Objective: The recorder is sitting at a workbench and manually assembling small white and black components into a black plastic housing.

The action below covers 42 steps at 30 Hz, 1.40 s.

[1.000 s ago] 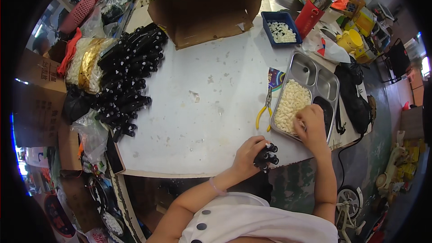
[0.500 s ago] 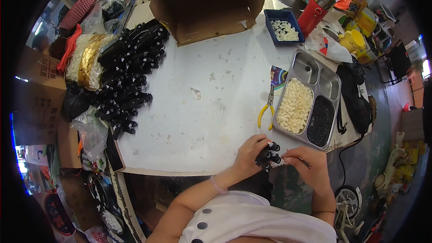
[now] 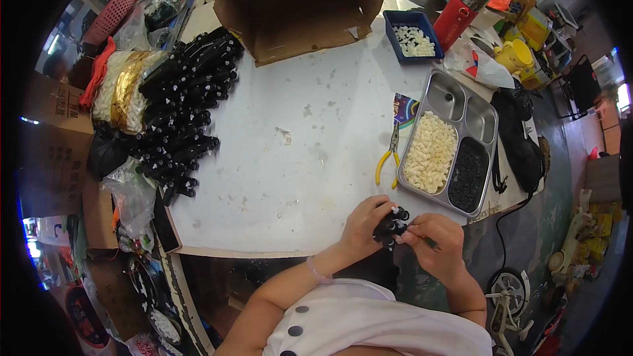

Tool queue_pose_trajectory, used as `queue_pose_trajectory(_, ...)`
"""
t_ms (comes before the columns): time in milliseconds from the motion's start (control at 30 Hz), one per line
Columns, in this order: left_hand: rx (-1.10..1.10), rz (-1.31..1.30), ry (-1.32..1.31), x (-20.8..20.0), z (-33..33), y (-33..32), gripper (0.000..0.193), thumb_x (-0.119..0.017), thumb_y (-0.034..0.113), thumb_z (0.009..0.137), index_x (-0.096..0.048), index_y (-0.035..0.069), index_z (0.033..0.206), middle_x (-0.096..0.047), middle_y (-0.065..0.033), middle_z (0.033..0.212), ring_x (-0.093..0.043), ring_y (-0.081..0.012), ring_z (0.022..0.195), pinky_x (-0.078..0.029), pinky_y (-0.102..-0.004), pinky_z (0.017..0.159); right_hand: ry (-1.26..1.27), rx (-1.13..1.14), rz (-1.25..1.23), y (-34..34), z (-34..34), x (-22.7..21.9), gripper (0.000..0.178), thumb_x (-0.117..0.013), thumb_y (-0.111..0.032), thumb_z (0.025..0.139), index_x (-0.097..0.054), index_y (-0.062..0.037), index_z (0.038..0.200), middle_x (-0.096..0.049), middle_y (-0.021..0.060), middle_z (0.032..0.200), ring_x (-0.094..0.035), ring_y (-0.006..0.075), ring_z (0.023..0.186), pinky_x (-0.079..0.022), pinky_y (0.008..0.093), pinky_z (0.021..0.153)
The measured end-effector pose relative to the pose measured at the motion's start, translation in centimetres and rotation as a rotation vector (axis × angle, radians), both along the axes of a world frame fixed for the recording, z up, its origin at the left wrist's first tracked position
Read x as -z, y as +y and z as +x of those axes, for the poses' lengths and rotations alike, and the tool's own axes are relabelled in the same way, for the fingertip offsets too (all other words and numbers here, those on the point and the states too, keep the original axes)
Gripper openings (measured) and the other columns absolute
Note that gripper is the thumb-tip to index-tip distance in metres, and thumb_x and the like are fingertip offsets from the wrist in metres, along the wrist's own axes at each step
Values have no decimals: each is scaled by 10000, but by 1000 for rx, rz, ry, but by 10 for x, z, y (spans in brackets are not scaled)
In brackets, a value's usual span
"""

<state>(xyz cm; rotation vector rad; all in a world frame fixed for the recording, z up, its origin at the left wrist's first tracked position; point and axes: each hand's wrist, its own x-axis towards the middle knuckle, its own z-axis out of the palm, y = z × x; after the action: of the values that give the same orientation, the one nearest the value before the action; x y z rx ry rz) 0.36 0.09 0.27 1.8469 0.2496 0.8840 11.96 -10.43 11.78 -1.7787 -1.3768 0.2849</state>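
Observation:
My left hand point(image 3: 361, 227) is closed around a small bundle of black tubes point(image 3: 391, 225) with white bits at their ends, held just off the table's front edge. The fingers of my right hand point(image 3: 435, 240) are pinched together against the ends of those tubes; what sits between the fingertips is too small to make out. Right of centre lies a steel compartment tray point(image 3: 432, 84). Cream-white small pieces point(image 3: 430, 153) fill one of its compartments, and small black pieces point(image 3: 467, 178) lie in another. Yellow-handled pliers point(image 3: 389, 158) rest along the tray's left side.
A large pile of similar black tubes point(image 3: 188, 92) covers the table's left side. An open cardboard box point(image 3: 297, 13) stands at the back. Beside it are a blue tray point(image 3: 403, 58) of white pieces and a red flask point(image 3: 455, 23). A black pouch point(image 3: 521, 145) lies at the right edge.
My right hand has moved left, bringing its pinched fingers up against the tubes. My left hand keeps its hold in nearly the same place.

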Motion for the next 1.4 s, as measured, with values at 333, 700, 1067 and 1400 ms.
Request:
queue_pose_trajectory(333, -22, 41, 18, 1, 0, -1, 612, -796, 188, 688, -476, 83, 1199, -545, -159, 1097, -590, -343, 903, -501, -383, 733, -121, 2, -14, -3, -1, -1, 173, -786, -67, 669, -631, -35, 738, -649, 99, 727, -647, 253, 652, -512, 320, 589)
queue_pose_trajectory(700, 7, 18, 55, 6, -2, -3, 653, -784, 135, 636, -491, 75, 1217, -535, -177, 1123, -567, -381, 956, -479, -433, 791, -799, -308, -465, 3, 0, -50, 102, -621, -102, 752, -533, -50, 753, -528, 68, 749, -570, 202, 708, -461, 305, 641)
queue_pose_trajectory(1067, -29, 108, -4, 10, 3, -3, 635, -827, 143, 664, -473, 72, 1187, -567, -191, 1101, -606, -352, 915, -517, -374, 755, -223, 83, -95, 18, 80, 6, 118, -722, -153, 724, -662, -62, 771, -569, 75, 686, -553, 278, 702, -455, 353, 650)
queue_pose_trajectory(1400, -37, 60, 25, 6, -1, -1, 625, -829, 123, 644, -486, 74, 1165, -561, -173, 1105, -607, -329, 908, -517, -363, 752, -349, 280, -186, 41, 98, 42, 89, -669, -99, 801, -622, -26, 817, -596, 85, 809, -566, 268, 811, -445, 353, 726)
